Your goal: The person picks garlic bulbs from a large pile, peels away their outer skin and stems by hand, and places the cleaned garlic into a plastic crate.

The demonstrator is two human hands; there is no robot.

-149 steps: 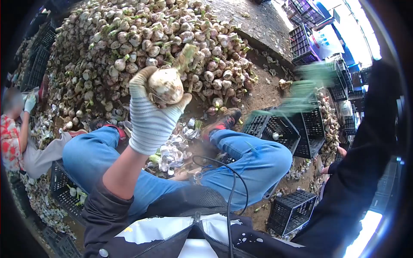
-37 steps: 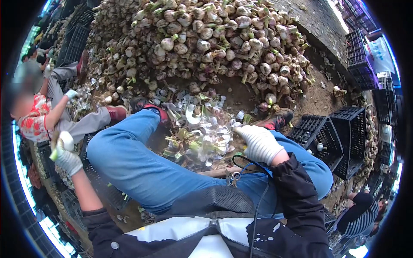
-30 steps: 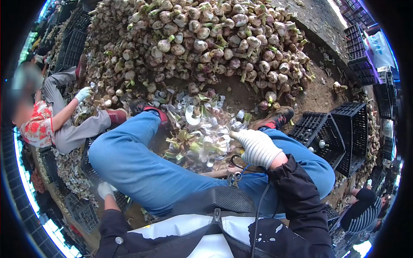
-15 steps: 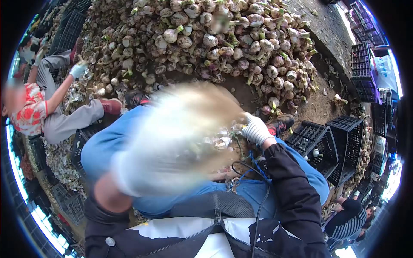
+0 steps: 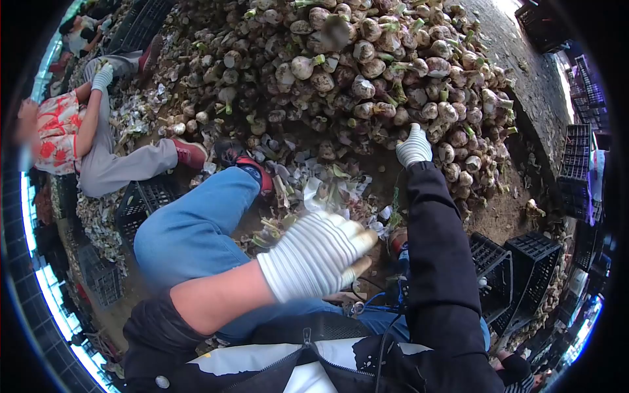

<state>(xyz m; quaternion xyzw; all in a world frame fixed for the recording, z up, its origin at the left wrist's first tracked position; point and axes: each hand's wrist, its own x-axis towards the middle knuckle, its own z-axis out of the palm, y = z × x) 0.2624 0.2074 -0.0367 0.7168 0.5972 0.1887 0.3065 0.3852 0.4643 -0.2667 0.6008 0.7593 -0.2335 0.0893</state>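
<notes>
My left hand [image 5: 318,259], in a striped white glove with stained fingertips, hovers over my lap. Its fingers are curled in towards the thumb, and whatever they may hold is hidden. Further out, my right hand [image 5: 414,148] in a similar glove reaches to the near edge of a big heap of garlic bulbs [image 5: 373,69]. Its fingers bend down against the bulbs, and their tips are hidden, so I cannot see if they grip one. Loose garlic skins and leaf scraps [image 5: 321,190] lie on the ground between my feet.
Black plastic crates [image 5: 491,265] stand by my right leg, and more crates [image 5: 576,157] are stacked at the far right. Another black crate [image 5: 145,203] is beside my left knee. On the left sits a co-worker [image 5: 62,134] in a red-and-white shirt with gloves.
My right hand has gone from near my lap forward to the garlic heap. My left hand, blurred by motion before, now shows sharply, lower and further right. The view has shifted a little.
</notes>
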